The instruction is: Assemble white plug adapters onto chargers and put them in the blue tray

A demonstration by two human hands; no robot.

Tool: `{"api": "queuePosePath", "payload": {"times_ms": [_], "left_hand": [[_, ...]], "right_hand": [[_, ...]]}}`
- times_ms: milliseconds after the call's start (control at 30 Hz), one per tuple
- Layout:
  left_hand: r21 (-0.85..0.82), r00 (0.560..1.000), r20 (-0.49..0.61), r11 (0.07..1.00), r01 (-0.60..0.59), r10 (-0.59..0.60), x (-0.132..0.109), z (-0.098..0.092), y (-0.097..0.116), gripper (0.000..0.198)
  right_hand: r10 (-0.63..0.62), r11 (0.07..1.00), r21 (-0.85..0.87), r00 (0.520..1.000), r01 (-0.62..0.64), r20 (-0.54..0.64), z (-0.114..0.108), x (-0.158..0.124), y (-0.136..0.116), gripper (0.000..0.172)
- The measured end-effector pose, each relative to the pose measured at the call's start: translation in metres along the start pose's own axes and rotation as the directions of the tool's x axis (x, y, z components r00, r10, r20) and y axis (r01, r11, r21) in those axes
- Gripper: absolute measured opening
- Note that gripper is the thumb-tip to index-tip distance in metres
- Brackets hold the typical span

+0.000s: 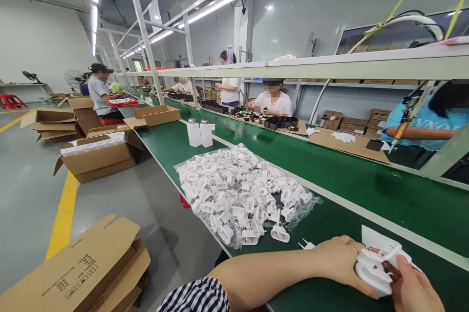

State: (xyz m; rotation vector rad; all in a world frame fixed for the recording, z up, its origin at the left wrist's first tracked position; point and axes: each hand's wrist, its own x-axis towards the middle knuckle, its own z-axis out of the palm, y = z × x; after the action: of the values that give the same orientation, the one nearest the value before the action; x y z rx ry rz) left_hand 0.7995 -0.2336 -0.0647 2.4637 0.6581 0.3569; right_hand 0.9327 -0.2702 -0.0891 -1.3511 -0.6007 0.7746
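Note:
At the lower right, my left hand (339, 256) is closed around a white plastic plug housing (372, 273), with its forearm reaching across the table. From the other side, my right hand (417, 285) grips the same housing with its thumb and fingers. Just behind the fingers stands another white piece (377, 239), partly covered. A small white plug (307, 244) with metal pins lies beside my left wrist. Farther off, a big heap of white plug adapters (238, 190) rests on clear plastic film, and one loose adapter (280, 234) sits at its near edge.
Two white units (201, 134) stand beyond the heap on the green table (344, 229). A long green conveyor (366, 190) runs alongside, with co-workers (274, 102) across it. Cardboard boxes (98, 156) stand on the floor to the left. A white shelf beam (330, 65) crosses overhead.

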Motion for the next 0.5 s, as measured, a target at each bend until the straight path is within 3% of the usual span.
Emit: {"api": "queuePosePath", "payload": {"times_ms": [67,133,233,500], "left_hand": [[-0.007,0.999,-0.014,0.999,0.037,-0.037,-0.002,0.001,-0.001,0.070],[-0.011,0.996,-0.031,0.996,0.084,-0.085,-0.004,0.002,0.000,0.076],[-0.010,0.987,-0.039,0.988,0.155,-0.156,-0.007,0.004,0.003,0.082],[0.293,0.978,-0.027,0.934,0.207,-0.208,-0.010,0.005,0.007,0.072]], "right_hand": [[0.108,0.993,0.059,0.992,-0.104,-0.070,0.004,-0.002,-0.004,0.016],[0.150,0.983,0.117,0.987,-0.142,-0.062,0.009,-0.007,-0.010,0.015],[0.148,0.974,0.172,0.989,-0.148,0.009,0.015,-0.011,-0.014,0.019],[0.060,0.971,0.235,0.996,-0.042,-0.071,0.009,-0.002,0.003,0.021]]}}
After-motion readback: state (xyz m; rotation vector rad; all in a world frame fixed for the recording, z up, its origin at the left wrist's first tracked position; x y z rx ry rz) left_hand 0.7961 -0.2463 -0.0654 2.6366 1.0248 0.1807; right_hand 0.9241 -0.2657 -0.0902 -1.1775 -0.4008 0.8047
